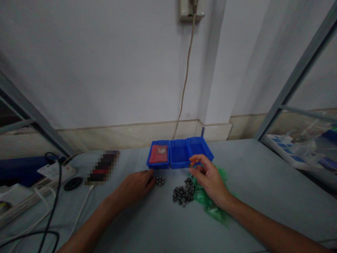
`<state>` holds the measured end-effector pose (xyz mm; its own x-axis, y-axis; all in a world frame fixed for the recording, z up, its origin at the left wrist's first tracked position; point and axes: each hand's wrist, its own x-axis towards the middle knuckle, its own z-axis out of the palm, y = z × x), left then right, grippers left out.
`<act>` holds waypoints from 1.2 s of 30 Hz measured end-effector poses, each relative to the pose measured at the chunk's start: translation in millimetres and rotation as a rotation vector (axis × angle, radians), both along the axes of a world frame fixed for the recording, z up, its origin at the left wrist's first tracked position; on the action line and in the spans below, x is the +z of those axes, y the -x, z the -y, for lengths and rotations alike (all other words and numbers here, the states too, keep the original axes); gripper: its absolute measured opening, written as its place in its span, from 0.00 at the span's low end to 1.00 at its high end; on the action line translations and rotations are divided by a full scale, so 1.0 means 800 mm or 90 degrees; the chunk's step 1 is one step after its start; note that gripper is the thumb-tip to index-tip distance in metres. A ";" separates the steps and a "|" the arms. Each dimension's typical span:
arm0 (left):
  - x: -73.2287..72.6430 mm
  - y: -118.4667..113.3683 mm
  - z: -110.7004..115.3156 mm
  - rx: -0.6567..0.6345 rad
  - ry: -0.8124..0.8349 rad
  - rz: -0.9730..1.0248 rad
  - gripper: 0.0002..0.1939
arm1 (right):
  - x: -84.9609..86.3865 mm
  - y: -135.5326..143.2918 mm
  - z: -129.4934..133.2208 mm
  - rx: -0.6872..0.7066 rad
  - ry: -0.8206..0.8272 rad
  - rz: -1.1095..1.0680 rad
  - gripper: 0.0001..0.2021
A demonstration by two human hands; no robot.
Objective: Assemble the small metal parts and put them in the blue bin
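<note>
My right hand (206, 177) is raised above the table with thumb and forefinger pinched on a small dark metal part (191, 166), just in front of the blue bins. Below it lies a pile of small cylindrical metal parts (181, 195), beside a crumpled green plastic bag (214, 209) that is partly under my right wrist. My left hand (138, 184) rests on the table, fingers loosely extended and holding nothing that I can see. Its fingertips are next to a smaller cluster of the metal parts (160, 181).
Three joined blue bins stand behind the hands; the left bin (158, 166) holds a red packet (158, 154). At left are a pixelated phone-like object (102, 168), a black ring (73, 183), cables and a power strip (26, 195). A white tray (286, 151) sits at far right.
</note>
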<state>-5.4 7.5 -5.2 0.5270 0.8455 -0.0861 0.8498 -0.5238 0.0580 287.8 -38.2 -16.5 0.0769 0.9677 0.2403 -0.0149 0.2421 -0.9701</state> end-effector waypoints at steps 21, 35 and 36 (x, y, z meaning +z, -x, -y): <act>0.008 -0.005 0.002 0.006 0.013 -0.023 0.16 | 0.000 0.002 0.002 0.015 0.021 -0.029 0.12; 0.008 -0.004 0.002 0.008 0.020 -0.014 0.16 | 0.006 0.004 0.004 0.020 0.056 -0.054 0.15; 0.009 -0.004 0.002 0.009 0.021 -0.015 0.16 | 0.005 0.003 0.004 0.021 0.059 -0.054 0.15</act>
<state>-2.1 5.7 1.7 0.5126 0.8493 -0.1262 0.8584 -0.5101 0.0541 285.0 -41.2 -12.3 0.0614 0.9878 0.1434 -0.1036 0.1492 -0.9834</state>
